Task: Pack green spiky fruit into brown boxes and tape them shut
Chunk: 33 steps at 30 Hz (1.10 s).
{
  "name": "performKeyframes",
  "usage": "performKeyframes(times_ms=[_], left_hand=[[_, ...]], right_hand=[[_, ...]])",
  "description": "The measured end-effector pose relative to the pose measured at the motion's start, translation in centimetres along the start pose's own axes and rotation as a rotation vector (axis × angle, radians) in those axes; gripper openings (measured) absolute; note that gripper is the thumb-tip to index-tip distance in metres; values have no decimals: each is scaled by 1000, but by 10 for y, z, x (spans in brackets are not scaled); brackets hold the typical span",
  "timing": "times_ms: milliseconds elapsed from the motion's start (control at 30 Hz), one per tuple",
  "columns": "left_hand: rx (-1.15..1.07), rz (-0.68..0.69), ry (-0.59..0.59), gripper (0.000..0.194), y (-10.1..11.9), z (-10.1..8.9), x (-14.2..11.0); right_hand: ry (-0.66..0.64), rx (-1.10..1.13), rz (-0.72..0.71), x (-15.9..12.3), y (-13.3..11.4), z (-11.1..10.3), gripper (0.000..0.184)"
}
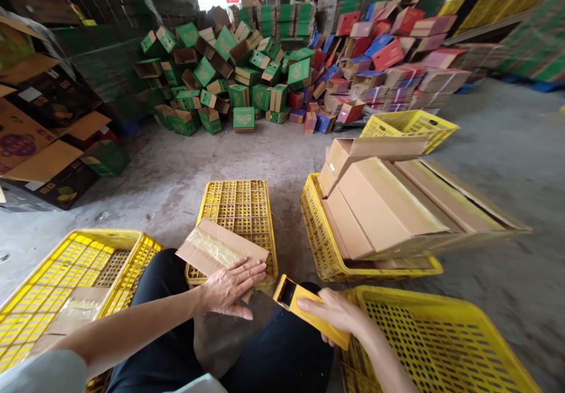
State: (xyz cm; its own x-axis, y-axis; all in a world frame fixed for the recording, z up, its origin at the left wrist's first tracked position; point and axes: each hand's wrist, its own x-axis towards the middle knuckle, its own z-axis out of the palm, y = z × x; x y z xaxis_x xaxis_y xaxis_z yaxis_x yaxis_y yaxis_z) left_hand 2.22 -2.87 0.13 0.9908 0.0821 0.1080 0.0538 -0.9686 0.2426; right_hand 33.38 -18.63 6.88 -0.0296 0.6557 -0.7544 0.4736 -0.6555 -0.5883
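Note:
My left hand (232, 287) lies flat with fingers spread on a small brown cardboard piece (212, 246) that has clear tape across it. The cardboard rests on an upturned yellow plastic crate (241, 205) in front of my knees. My right hand (338, 313) is wrapped round a yellow tape dispenser (293, 299), whose head points toward the cardboard from the right. Both forearms reach out over my dark trousers.
A yellow crate (318, 234) at the right holds a stack of flat brown cartons (384, 205). More yellow crates stand at lower left (57, 287), lower right (441, 346) and behind (410, 123). Piles of green boxes (229, 75) and red and blue boxes (379, 63) fill the back of the concrete floor.

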Motion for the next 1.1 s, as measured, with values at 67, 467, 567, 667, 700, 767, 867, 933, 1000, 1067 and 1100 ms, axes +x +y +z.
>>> performKeyframes(times_ms=[67,467,567,667,700,767,867,933,1000,1067,1100], left_hand=[[-3,-5,2,103,1,1,0],[14,-21,21,106,5,5,3],[17,-16,40,107,6,5,3],[34,-3,57,110,8,6,2],[41,4,61,111,8,6,2],[48,14,73,109,8,6,2],[34,6,89,104,5,6,4],[15,-7,94,101,4,6,4],[-7,-24,98,100,4,6,5],[-21,-39,108,101,5,6,6],[-24,-46,115,101,6,6,7]], right_hand=[[6,-44,14,9,-10,3,57],[-82,-70,67,53,-57,13,59],[-81,-64,100,61,-54,14,56],[-33,-95,141,68,-54,22,57],[-18,-110,141,69,-56,25,58],[9,-140,128,67,-58,26,60],[63,-198,109,59,-59,13,63],[139,-255,104,54,-61,-2,64],[277,-328,98,55,-68,-15,59],[448,-402,73,62,-82,-21,51],[511,-433,54,69,-91,-21,50]])
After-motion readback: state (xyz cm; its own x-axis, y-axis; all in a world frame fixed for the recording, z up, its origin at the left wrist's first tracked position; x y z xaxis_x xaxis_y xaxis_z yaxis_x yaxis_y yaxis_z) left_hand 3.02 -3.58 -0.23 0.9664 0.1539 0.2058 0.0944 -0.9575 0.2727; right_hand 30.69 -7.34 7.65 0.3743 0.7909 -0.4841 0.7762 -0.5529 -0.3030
